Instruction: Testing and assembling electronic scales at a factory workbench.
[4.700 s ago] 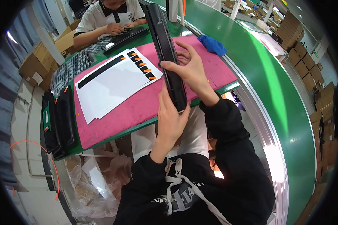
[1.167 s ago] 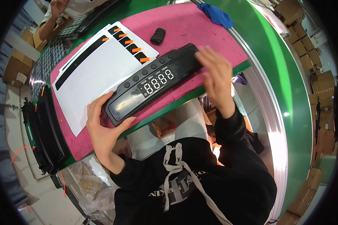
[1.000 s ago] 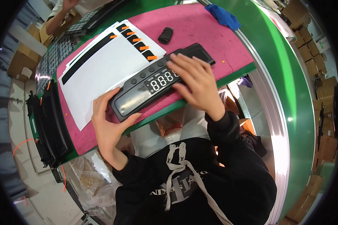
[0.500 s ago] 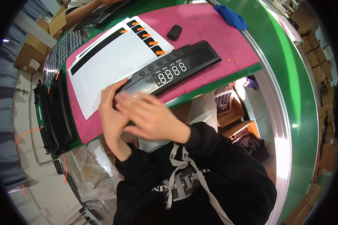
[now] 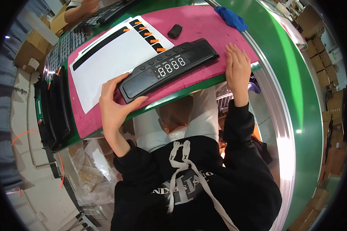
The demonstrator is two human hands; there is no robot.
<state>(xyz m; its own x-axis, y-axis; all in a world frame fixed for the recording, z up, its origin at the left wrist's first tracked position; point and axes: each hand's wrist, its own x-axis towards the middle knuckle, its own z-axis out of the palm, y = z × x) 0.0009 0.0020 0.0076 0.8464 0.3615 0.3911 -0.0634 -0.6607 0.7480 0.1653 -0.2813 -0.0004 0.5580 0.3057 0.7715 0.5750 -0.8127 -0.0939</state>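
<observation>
A long black display panel (image 5: 138, 84) lies slantwise on the pink mat (image 5: 196, 23). White digit segments show on its face, and a row of round buttons runs along its far edge. My left hand (image 5: 113, 107) grips the panel's left end, fingers on the far edge and thumb on the near edge. Just beyond the right end, my right hand (image 5: 238, 69) rests on the mat with its fingers stretched out, holding nothing. Behind the panel lie white sheets (image 5: 112, 57) bearing black strips and small pieces with orange tabs.
Several black housings (image 5: 58, 111) stand at the mat's left edge. A dark wrapped bundle (image 5: 175, 31) and a blue cloth (image 5: 231, 17) lie farther back. Another person's hand (image 5: 89, 5) is at the far left. A metal rail (image 5: 273, 88) borders the right side.
My right hand has swung from the panel's left end to the mat beyond its right end. The left hand stays at the left end. The panel appears slightly farther left.
</observation>
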